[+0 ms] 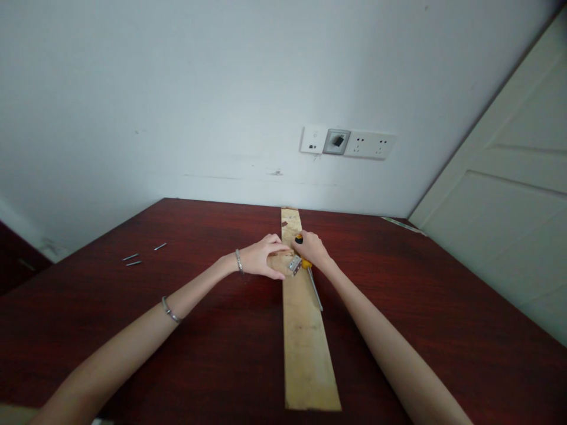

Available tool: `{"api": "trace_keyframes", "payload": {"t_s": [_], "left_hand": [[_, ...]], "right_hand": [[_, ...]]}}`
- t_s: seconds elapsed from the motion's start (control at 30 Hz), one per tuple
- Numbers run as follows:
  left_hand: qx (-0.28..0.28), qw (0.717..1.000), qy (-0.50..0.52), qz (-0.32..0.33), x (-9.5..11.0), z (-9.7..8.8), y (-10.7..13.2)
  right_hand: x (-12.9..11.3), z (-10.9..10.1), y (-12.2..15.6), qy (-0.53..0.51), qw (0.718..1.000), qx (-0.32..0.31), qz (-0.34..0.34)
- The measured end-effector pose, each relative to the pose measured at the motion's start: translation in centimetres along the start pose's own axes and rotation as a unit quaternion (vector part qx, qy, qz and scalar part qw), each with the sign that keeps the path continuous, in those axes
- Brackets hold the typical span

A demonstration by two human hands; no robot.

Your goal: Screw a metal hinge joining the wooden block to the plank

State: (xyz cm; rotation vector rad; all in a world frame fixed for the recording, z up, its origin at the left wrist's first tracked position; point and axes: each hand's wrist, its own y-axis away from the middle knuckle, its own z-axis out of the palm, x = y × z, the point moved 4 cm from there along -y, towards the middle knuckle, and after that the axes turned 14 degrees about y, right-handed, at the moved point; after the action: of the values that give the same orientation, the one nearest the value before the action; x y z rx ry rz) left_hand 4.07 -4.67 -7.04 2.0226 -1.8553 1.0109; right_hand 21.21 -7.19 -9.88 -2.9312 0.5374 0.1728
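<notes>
A long pale wooden board (pixel 309 348) lies lengthwise on the dark red table, running from the wall toward me. On the board, between my hands, is a small silver metal hinge (pixel 295 265). My left hand (pixel 261 256) reaches over the board's left edge, thumb and fingers spread apart beside the hinge, holding nothing. My right hand (pixel 314 248) is closed around the yellow and black handle of a screwdriver (pixel 315 289). Its metal shaft points back toward me over the board's right edge, away from the hinge. The right fingertips are partly hidden.
Several loose screws, one of them a thin screw (pixel 160 247), lie on the left of the red table (pixel 212 354). The white wall (pixel 221 106) with sockets (pixel 370 145) borders the far edge. A white panelled door (pixel 509 177) stands at right, near a thin strip (pixel 403 225).
</notes>
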Motion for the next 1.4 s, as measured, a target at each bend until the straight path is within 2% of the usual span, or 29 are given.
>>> {"api": "trace_keyframes", "payload": {"t_s": [0.2,0.43,0.53,0.6,0.67,0.73,0.83,0.93,1.13,1.4], "left_hand": [[0.001,1.0,0.0,-0.005,-0.1,0.1,0.0],[0.005,1.0,-0.002,-0.012,-0.3,0.1,0.0],[0.012,1.0,-0.003,-0.014,-0.5,0.1,0.0],[0.023,1.0,-0.002,-0.01,-0.6,0.1,0.0],[0.037,0.999,-0.005,-0.004,-0.6,-0.1,0.0],[0.05,0.999,-0.01,0.001,-0.5,-0.3,0.0],[0.063,0.998,-0.022,0.004,0.1,-0.7,0.0],[0.071,0.997,-0.033,0.007,0.9,-1.1,0.0],[0.079,0.996,-0.038,0.022,1.5,-1.4,-0.1],[0.079,0.995,-0.047,0.027,0.9,-1.2,0.0]], "right_hand": [[0.2,0.2,0.1,-0.002,0.999,-0.032,0.016],[1.4,1.0,-0.9,-0.047,0.996,-0.065,0.029],[2.0,0.3,-1.4,-0.075,0.995,-0.058,0.027],[2.2,-1.0,-1.6,-0.092,0.995,-0.042,0.018],[2.3,-3.0,-1.4,-0.112,0.993,-0.033,-0.009],[2.0,-5.1,-0.8,-0.142,0.987,-0.053,-0.059],[0.8,-7.4,1.1,-0.215,0.945,-0.167,-0.182],[-0.1,-8.7,2.5,-0.215,0.923,-0.217,-0.235],[-0.8,-8.0,3.0,-0.183,0.905,-0.27,-0.272],[-0.7,-7.2,2.6,-0.219,0.897,-0.261,-0.281]]}}
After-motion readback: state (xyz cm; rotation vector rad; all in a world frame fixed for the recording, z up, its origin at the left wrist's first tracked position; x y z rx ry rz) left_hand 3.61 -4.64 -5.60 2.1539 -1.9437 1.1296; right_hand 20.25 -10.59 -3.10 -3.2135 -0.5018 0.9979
